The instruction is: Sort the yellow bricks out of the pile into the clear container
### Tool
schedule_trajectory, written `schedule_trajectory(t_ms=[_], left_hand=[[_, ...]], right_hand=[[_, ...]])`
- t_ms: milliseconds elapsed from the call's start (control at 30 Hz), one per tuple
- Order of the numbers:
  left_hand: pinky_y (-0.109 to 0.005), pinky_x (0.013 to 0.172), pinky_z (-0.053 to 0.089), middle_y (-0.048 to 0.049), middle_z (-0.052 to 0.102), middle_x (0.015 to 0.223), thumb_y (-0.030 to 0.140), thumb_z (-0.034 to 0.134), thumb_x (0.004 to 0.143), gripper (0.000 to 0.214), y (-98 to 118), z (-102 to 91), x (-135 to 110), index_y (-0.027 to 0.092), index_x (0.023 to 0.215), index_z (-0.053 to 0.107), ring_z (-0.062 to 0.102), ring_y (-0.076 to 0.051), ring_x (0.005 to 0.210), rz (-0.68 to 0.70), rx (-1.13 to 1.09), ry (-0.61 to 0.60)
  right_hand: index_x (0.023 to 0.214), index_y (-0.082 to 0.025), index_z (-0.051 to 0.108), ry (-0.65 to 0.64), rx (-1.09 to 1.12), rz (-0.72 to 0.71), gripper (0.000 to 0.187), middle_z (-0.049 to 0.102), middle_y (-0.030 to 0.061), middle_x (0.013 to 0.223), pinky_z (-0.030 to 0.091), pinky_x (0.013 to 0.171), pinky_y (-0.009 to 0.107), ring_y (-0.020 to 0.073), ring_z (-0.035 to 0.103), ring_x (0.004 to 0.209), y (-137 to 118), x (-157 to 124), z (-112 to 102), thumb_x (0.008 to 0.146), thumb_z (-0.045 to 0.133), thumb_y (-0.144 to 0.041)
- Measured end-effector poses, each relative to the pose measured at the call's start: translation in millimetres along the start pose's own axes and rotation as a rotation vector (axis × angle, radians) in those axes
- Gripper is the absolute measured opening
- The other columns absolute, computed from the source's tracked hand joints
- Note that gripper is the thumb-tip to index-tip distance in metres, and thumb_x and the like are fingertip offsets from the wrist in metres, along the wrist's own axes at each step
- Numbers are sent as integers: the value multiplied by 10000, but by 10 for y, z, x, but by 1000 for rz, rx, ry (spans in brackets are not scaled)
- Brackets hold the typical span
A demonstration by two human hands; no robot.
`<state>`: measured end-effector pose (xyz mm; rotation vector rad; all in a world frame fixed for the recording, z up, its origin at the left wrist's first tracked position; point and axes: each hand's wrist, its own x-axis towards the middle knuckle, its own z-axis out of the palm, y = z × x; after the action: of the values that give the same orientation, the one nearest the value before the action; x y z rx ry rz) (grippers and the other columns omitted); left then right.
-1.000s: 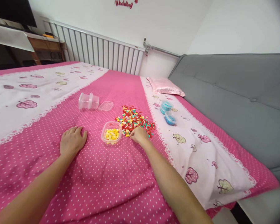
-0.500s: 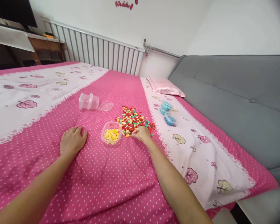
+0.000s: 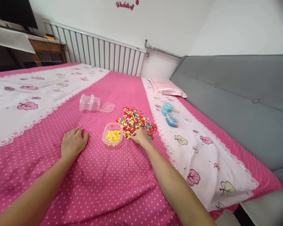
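My left hand [image 3: 73,142] lies flat on the pink dotted bedspread [image 3: 103,179], its fingers stretched out and nothing in them. At the near edge of a loose pile of small coloured pieces [image 3: 134,121], my right hand [image 3: 140,136] has its fingers pinched together, and whatever is between the fingertips is too small to make out. The pile mixes red, yellow, white and green pieces. Just left of it stands a clear plastic box [image 3: 104,139] holding yellow pieces [image 3: 113,136].
Beyond my left hand, clear tubs [image 3: 89,103] lie on their side by a clear lid [image 3: 108,107]. Two containers with blue contents, one round [image 3: 167,107] and one squarish [image 3: 171,120], sit right of the pile. A pink pillow [image 3: 167,87] lies near the grey headboard [image 3: 238,88].
My right hand has shifted slightly left along the pile's near edge, closer to the clear box, with its fingers still pinched. My left hand rests in the same place.
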<state>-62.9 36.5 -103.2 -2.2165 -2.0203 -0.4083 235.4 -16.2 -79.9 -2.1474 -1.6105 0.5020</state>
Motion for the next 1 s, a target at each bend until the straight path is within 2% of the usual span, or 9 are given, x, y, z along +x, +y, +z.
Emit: schedule_trajectory(t_ms=[167, 233, 333, 433, 500, 567, 667, 833, 1000], left_hand=[[-437, 1048, 317, -172, 545, 1299, 455, 245, 885, 595, -6, 6, 2, 89, 1253, 538, 472, -316, 1205, 6, -3, 4], [-437, 1052, 314, -177, 542, 1302, 452, 244, 885, 600, -4, 0, 2, 81, 1255, 536, 468, -318, 1210, 6, -6, 2], [-436, 1060, 305, -177, 537, 1307, 451, 241, 884, 606, -1, -6, 4, 75, 1259, 534, 462, -320, 1217, 4, -5, -6], [-438, 1058, 307, -177, 536, 1307, 456, 239, 883, 610, -1, -4, 6, 78, 1263, 532, 463, -322, 1217, 0, -1, -9], [-438, 1056, 308, -178, 535, 1309, 456, 242, 883, 608, -3, 0, 5, 79, 1262, 532, 463, -321, 1217, 2, -1, -6], [-437, 1057, 307, -179, 533, 1311, 456, 238, 885, 607, -2, 2, 2, 81, 1262, 532, 460, -320, 1221, 6, 0, -5], [-436, 1061, 303, -176, 528, 1319, 457, 223, 890, 613, 5, -5, -1, 83, 1268, 528, 454, -318, 1229, 0, 5, -8], [-433, 1063, 301, -171, 525, 1325, 461, 225, 887, 617, 15, -23, 0, 84, 1275, 520, 458, -316, 1222, -9, 6, -22], [-432, 1059, 305, -172, 531, 1317, 463, 235, 885, 611, 10, -18, 1, 85, 1266, 527, 459, -317, 1219, -3, 6, -11]], right_hand=[[566, -234, 735, -23, 253, 51, 57, 717, 18, 668, 461, 729, 255, 212, 666, 786, 53, 13, -58, 596, 732, -185], [595, -207, 733, -41, 347, 74, 10, 686, 7, 612, 453, 677, 244, 178, 641, 701, 59, 4, -82, 603, 730, -201], [719, -168, 725, -89, 471, 90, 111, 607, -29, 529, 396, 511, 199, 84, 505, 483, 48, -19, -127, 668, 707, -264], [728, -154, 647, -258, 860, 149, 148, 440, -93, 442, 202, 353, 154, 24, 248, 349, 28, -32, -203, 690, 705, -284], [693, -157, 570, -397, 1238, 198, 169, 397, -111, 460, 105, 329, 133, 5, 169, 349, 14, -31, -264, 668, 720, -233], [683, -157, 525, -472, 1499, 233, 179, 446, -93, 508, 92, 323, 107, -7, 186, 359, 0, -30, -322, 666, 702, -179], [692, -151, 523, -494, 1661, 280, 115, 530, -44, 587, 143, 318, 91, -3, 253, 380, -17, -39, -387, 696, 637, -161], [703, -153, 549, -479, 1792, 318, 27, 557, -5, 625, 178, 297, 108, 33, 351, 414, -9, -56, -432, 693, 557, -177], [741, -138, 584, -376, 1816, 381, 85, 583, 22, 633, 205, 305, 95, 44, 460, 455, 8, -24, -400, 729, 517, -189]])
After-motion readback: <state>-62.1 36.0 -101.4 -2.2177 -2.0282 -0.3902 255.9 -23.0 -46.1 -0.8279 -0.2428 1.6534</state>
